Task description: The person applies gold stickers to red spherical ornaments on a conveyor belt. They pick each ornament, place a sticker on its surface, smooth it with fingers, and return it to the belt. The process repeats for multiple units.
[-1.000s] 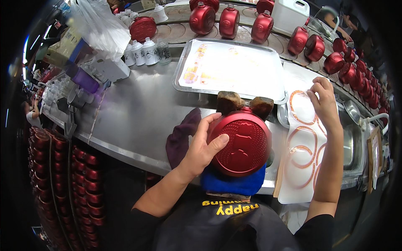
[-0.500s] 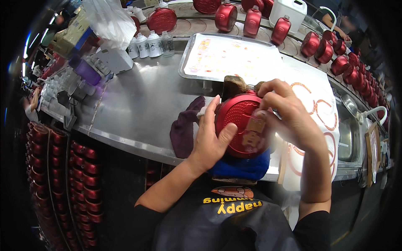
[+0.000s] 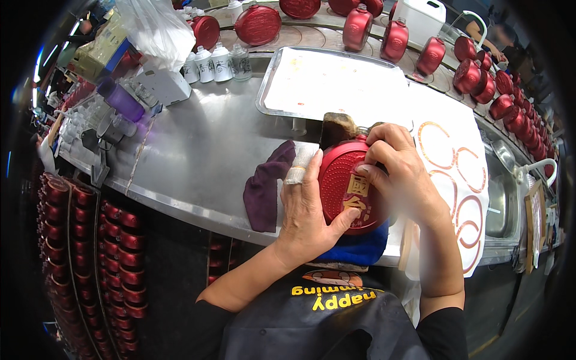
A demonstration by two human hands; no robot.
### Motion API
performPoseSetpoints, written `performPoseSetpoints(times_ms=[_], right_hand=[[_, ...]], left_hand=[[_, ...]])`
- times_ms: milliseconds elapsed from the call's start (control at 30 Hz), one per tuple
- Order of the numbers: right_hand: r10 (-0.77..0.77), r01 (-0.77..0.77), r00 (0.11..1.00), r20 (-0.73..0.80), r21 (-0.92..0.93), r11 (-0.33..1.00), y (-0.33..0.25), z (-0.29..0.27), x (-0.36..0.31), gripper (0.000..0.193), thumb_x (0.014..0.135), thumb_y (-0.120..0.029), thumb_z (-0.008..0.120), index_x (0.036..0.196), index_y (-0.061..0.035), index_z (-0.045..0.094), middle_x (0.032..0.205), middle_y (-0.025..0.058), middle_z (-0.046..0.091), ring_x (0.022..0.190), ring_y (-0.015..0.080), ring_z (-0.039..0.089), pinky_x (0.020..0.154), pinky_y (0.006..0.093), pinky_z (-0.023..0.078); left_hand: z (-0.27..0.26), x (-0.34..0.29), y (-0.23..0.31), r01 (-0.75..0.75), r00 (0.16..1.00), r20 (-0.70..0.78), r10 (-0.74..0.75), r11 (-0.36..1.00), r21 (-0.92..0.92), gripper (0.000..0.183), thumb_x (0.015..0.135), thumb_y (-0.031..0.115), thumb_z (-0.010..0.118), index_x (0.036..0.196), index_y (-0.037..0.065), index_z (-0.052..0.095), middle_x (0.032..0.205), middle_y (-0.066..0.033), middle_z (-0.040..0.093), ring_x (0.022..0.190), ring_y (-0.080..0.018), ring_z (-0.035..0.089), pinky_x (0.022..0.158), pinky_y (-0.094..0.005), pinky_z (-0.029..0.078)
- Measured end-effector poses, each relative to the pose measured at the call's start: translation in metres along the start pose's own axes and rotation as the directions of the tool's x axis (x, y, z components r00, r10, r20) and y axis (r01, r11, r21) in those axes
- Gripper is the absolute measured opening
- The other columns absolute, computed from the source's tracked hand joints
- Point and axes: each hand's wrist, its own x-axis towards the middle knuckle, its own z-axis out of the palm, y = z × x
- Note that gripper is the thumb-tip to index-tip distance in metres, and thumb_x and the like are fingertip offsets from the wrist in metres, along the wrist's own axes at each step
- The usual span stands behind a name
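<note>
A round, flat red bottle [image 3: 336,174] with a dotted raised pattern leans face up before me, its neck pointing away. Gold character lettering [image 3: 358,187], like a decal, lies down its right half. My left hand [image 3: 307,213] grips the bottle's left edge, its thumb pressing the lower lettering. White cloth with a tan band [image 3: 297,171] wraps a finger there. My right hand [image 3: 402,165] curls over the upper right rim, thumb at the lettering's top; its palm hides that side. Below the bottle is a blue cloth [image 3: 354,251], and a brown block [image 3: 338,127] stands by its neck.
A purple cloth [image 3: 264,195] lies left of my hands on the steel table [image 3: 204,150]. Behind is a metal tray [image 3: 262,96] with white paper. Ring-shaped decals [image 3: 436,144] lie on sheets at right, near a sink [image 3: 503,210]. Red bottles [image 3: 394,41] line the curved conveyor.
The conveyor's bottles have shifted right. My left thumb has slid down onto the lettering, and my right hand has gone from blurred to steady at its top. Marks on the tray's paper look fainter.
</note>
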Motion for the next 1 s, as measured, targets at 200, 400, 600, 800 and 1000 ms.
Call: performPoseSetpoints(times_ms=[200, 400, 600, 800, 1000], right_hand=[[0.001, -0.001, 1.0, -0.004, 0.002, 1.0, 0.0, 0.0, 0.001, 0.019, 0.081, -0.004, 0.079, 0.089, 0.0, 0.062, 0.109, 0.0168, 0.062, 0.108, 0.0386, 0.059, 0.093, 0.0455, 0.051], [0.003, -0.003, 1.0, 0.002, -0.006, 1.0, 0.001, 0.002, 0.002, 0.019, 0.081, -0.004, 0.078, 0.089, -0.0002, 0.062, 0.108, 0.0166, 0.061, 0.107, 0.0386, 0.059, 0.093, 0.0455, 0.051], [0.032, -0.066, 0.965, -0.26, -0.122, 0.99, 0.004, 0.004, -0.005, 0.019, 0.085, 0.0, 0.073, 0.1, 0.0001, 0.063, 0.109, 0.0171, 0.061, 0.109, 0.0392, 0.058, 0.096, 0.0465, 0.048], [0.345, -0.337, 0.921, -0.179, 0.077, 0.938, 0.0, 0.013, -0.043, 0.039, 0.102, -0.016, 0.065, 0.134, 0.0053, 0.059, 0.13, 0.0226, 0.057, 0.12, 0.0388, 0.058, 0.105, 0.0441, 0.047], [0.409, -0.374, 0.904, -0.123, 0.233, 0.898, -0.003, 0.02, -0.06, 0.044, 0.104, -0.025, 0.064, 0.136, 0.0047, 0.059, 0.129, 0.0225, 0.057, 0.121, 0.0384, 0.057, 0.105, 0.0432, 0.046]], left_hand=[[0.001, 0.001, 0.0, 0.0, 1.0, 0.003, 0.0, 1.0, 0.003, 0.107, 0.086, 0.039, 0.083, 0.161, -0.004, 0.021, 0.149, -0.0302, 0.041, 0.135, -0.0452, 0.042, 0.114, -0.0558, 0.028], [0.001, 0.001, 0.0, 0.011, 1.0, 0.005, -0.011, 1.0, 0.012, 0.105, 0.086, 0.041, 0.083, 0.161, -0.004, 0.023, 0.151, -0.0306, 0.04, 0.136, -0.0448, 0.042, 0.113, -0.0551, 0.029], [-0.001, 0.003, 0.0, 0.017, 1.0, 0.003, -0.018, 1.0, 0.007, 0.097, 0.091, 0.045, 0.077, 0.159, -0.003, 0.027, 0.152, -0.0303, 0.04, 0.137, -0.045, 0.042, 0.113, -0.0554, 0.03], [-0.009, 0.04, -0.012, 0.006, 1.0, -0.014, -0.009, 0.976, -0.217, 0.053, 0.103, 0.038, 0.065, 0.135, -0.003, 0.057, 0.129, -0.023, 0.062, 0.119, -0.0389, 0.058, 0.106, -0.0462, 0.042], [-0.01, 0.069, -0.008, 0.035, 0.994, 0.111, -0.022, 0.993, -0.117, 0.049, 0.099, 0.039, 0.071, 0.128, 0.001, 0.061, 0.121, -0.0206, 0.064, 0.114, -0.037, 0.058, 0.103, -0.0454, 0.045]])
